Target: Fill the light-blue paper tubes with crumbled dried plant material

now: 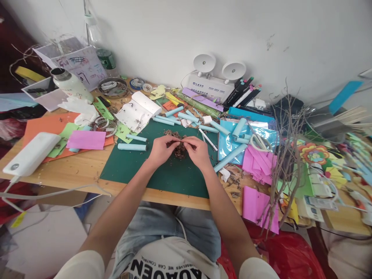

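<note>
My left hand (162, 151) and my right hand (198, 152) meet over the middle of a dark green cutting mat (171, 180). Thumbs and fingertips are pinched together, nearly touching each other, on brown dried leaf bits (179, 152). The crumbly heap lies under and just behind the fingers; the exact pieces in each pinch are too small to make out. Left of my left hand lies a rolled light blue paper tube (132, 147). A thin white stick (208, 140) rests past my right hand. Several more blue tubes (188, 117) lie along the mat's far edge.
A white power bank (31, 154) and coloured paper (86, 140) lie at left, near a bottle (71, 86). An emergency light (210, 83) stands by the wall. To the right are scissors (260, 142), pink paper (260, 164) and upright dry twigs (286, 155) reaching past the table edge.
</note>
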{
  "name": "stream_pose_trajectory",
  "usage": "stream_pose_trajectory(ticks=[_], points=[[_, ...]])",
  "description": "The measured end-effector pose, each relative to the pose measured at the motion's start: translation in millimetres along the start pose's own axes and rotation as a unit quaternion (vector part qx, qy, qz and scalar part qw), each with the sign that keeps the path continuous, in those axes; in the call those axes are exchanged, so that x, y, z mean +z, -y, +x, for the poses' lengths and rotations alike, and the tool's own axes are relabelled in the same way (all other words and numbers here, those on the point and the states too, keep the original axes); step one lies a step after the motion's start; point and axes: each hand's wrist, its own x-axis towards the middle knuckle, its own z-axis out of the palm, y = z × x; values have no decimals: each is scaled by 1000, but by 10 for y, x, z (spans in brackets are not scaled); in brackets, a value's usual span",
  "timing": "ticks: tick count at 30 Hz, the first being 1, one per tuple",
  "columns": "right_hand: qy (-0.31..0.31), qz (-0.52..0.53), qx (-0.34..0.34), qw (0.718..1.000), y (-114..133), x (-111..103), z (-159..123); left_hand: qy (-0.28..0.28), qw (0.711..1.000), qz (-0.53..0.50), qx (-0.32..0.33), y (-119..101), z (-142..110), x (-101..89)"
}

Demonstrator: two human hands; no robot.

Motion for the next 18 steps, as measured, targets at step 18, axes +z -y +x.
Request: stream_pose_trajectory(ticks=[18], points=[[100, -133, -27, 986, -35, -113, -14, 108, 975, 185, 55, 12, -72, -9]])
